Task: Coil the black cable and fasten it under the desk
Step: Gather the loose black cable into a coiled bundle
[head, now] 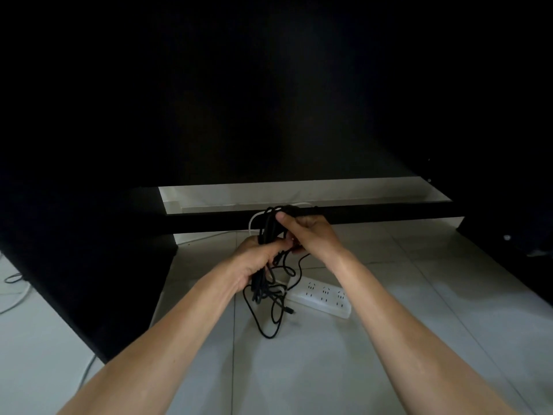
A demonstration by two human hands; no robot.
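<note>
We see a white power strip (324, 296) lying on the pale tiled floor (389, 295). A white cord (253, 221) loops near the dark crossbar (374, 212), and more thin cords (15, 290) lie at far left.

There is one view only, from a wide-angle camera on the person's head. It faces forward and down from under the dark desk (269, 100), whose underside fills everything from 9 through 12 to 3 o'clock. The tiled floor (344, 369) spreads across the lower half toward 6 o'clock. Both forearms enter from 7 and 5 o'clock and meet near centre, so the left hand (258, 259) and right hand (308, 235) sit close to the lens. Straight edges bow toward the frame's borders.
</note>
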